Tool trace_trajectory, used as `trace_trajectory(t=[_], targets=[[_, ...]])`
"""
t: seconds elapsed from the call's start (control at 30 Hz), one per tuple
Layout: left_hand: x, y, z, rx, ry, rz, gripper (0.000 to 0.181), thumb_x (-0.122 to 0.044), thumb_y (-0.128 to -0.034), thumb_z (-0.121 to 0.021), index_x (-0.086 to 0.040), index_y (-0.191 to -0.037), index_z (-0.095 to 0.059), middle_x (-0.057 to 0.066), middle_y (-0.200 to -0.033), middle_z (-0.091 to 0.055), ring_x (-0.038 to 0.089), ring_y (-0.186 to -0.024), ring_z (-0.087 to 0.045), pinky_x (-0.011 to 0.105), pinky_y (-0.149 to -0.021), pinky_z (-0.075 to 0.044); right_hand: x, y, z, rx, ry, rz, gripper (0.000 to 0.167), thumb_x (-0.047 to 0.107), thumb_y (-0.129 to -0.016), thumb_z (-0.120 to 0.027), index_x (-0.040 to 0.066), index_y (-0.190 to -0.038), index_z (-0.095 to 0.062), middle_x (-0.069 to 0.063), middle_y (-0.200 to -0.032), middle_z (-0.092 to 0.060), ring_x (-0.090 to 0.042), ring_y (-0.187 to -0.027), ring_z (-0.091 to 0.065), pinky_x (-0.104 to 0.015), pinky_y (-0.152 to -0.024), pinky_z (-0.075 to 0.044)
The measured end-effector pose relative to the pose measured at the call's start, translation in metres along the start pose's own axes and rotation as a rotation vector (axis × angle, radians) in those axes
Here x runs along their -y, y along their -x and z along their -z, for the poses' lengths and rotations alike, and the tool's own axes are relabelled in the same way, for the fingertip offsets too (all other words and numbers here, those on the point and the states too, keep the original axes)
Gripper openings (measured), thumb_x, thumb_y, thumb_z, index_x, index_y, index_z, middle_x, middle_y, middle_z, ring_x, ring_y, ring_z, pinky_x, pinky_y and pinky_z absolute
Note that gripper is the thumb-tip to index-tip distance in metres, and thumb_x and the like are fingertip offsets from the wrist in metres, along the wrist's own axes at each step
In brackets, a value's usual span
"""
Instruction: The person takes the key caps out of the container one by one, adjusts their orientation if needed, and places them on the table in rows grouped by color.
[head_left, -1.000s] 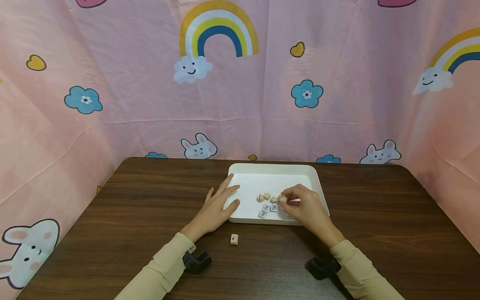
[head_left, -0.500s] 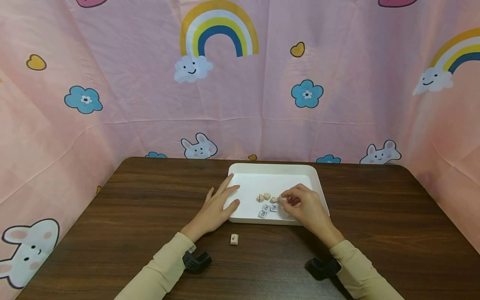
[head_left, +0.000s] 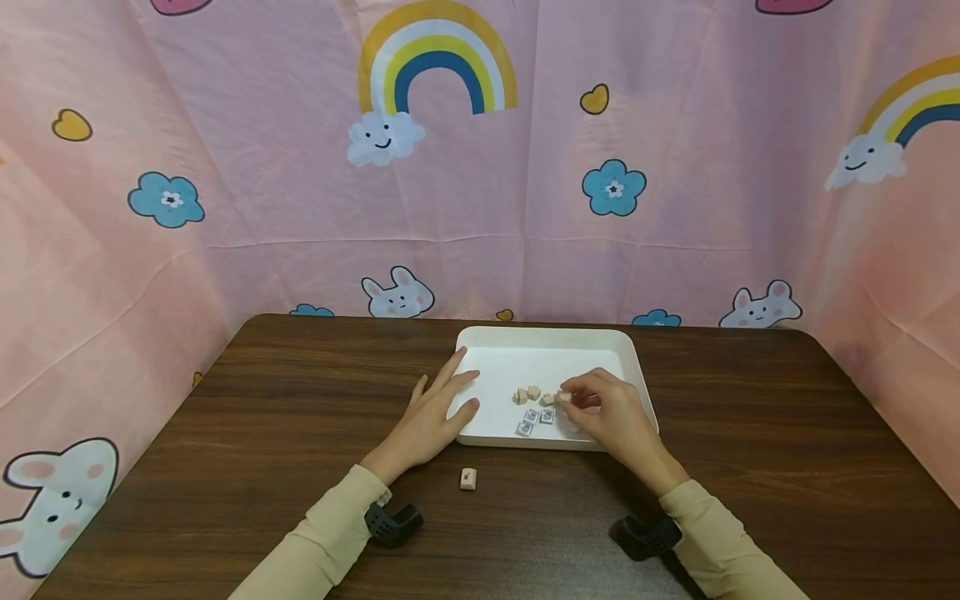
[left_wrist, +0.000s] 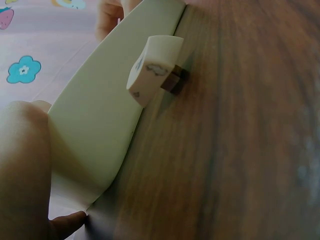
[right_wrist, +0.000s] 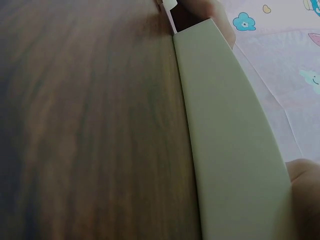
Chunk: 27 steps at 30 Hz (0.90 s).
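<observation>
Both hands are at the tray (head_left: 540, 354). The person's left hand (head_left: 431, 415) lies along its left edge, fingers spread and nearly straight, grasping nothing; the thumb and fingertips reach over the rim. The right hand (head_left: 618, 417) comes in over the near right part of the tray, its thumb and forefinger bent together to pinch a small beige cap (head_left: 565, 397). How its other fingers lie under the palm cannot be made out.

Just left of the right fingertips, more beige caps (head_left: 534, 392) sit in a loose row on the tray floor; whether the pinched one touches its nearest neighbour is too small to tell. Slightly nearer the person, between the two hands, three white caps (head_left: 532, 415) with dark print lie in a small cluster. Outside the tray, on the bare table (head_left: 337, 367) between the wrists and closer to the left one, rests a lone cap (head_left: 468, 479) with a printed mark.

The step in hand looks to be handling one beige cap at the right end of the row, with the left hand probably steadying the tray. The next move seems to call for a light fingertip grip and small, careful shifts, since the neighbouring caps are close enough to be knocked out of place. The lone cap would need a separate reach.
</observation>
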<state>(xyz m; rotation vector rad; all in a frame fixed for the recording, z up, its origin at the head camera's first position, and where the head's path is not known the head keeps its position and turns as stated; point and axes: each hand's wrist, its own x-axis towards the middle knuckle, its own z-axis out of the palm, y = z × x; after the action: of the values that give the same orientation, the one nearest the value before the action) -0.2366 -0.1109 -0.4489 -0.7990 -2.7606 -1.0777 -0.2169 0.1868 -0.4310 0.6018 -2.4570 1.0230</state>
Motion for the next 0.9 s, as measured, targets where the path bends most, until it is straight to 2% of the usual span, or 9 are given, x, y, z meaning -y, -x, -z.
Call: trace_trajectory(t=[0.17,0.47,0.9], targets=[[-0.0003,0.0,0.0,-0.002,0.002,-0.002,0.049,-0.033,-0.107,-0.053,-0.011,-0.151,-0.049,0.006,-0.172,-0.014,0.033,-0.148,-0.039,0.075,-0.118,-0.004,-0.0001,-0.0003,-0.0002,0.007,0.003,-0.016,0.03,-0.001,-0.077,-0.086,0.0,-0.104,-0.074,-0.009,-0.088,-0.069,-0.019,-0.076,-0.073,-0.031,-0.07,-0.063],[0.0001,-0.001,0.0003,0.001,0.008,0.0,0.05,-0.034,-0.1069,-0.053,-0.012,-0.151,-0.049,0.005,-0.172,-0.014,0.032,-0.148,-0.04,0.075,-0.118,-0.005,0.0004,-0.0009,-0.0001,0.003,-0.009,-0.015,0.021,-0.001,-0.077,-0.086,0.002,-0.097,-0.077,-0.007,-0.089,-0.071,-0.017,-0.077,-0.073,-0.029,-0.071,-0.062],[-0.0006,-0.0006,0.0007,0.006,0.009,0.007,0.051,-0.035,-0.1073,-0.052,-0.013,-0.152,-0.048,0.004,-0.172,-0.013,0.032,-0.148,-0.04,0.074,-0.118,-0.004,-0.0013,-0.0007,-0.0002,-0.002,0.015,0.006,0.021,0.001,-0.079,-0.085,0.002,-0.099,-0.077,-0.009,-0.091,-0.075,-0.018,-0.078,-0.075,-0.029,-0.07,-0.062]])
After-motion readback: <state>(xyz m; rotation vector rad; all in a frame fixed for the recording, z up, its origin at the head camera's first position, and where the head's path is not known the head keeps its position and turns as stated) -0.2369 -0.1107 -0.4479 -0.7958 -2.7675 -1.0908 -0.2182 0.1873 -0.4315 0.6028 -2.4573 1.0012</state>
